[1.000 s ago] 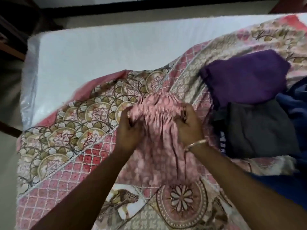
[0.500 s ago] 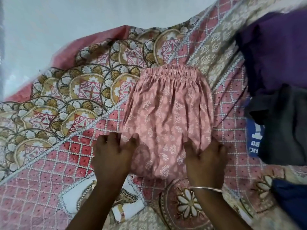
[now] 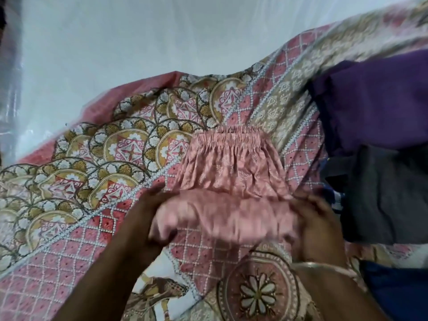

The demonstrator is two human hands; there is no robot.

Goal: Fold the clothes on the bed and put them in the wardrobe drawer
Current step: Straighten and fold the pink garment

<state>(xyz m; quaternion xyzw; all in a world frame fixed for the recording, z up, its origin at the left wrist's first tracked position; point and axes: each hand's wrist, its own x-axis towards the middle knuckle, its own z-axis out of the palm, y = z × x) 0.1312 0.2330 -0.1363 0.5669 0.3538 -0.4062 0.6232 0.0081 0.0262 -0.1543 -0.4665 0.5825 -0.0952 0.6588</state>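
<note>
The pink printed garment (image 3: 228,172) lies on the patterned bedspread (image 3: 92,181), its gathered elastic waistband (image 3: 228,137) at the far end and flat against the cloth. Its near edge is lifted off the bedspread and bunched into a blurred roll that spans the gap between the two hands. Beyond the waistband the bedspread runs on a short way to its folded pink border, and past that is a broad stretch of bare white mattress (image 3: 115,42). To the left of the garment the bedspread lies flat and open, with nothing on it. To the right of the garment room is tight: a purple garment (image 3: 379,96) sits up beside the waistband end, a dark grey garment (image 3: 384,193) overlaps its near side and comes close to the pink one's right edge, and a dark blue cloth (image 3: 398,290) lies nearer still, at the picture's right border.

The left hand (image 3: 148,218) has its fingers curled round the left end of the lifted edge, gripping the pink cloth. The right hand (image 3: 317,225) grips the right end, fingers wrapped over the fabric; motion blur hides the exact finger positions. A thin bangle (image 3: 324,266) circles the right wrist. Both hands are at the garment's near edge, well apart from each other, with the waistband end resting beyond them.
</note>
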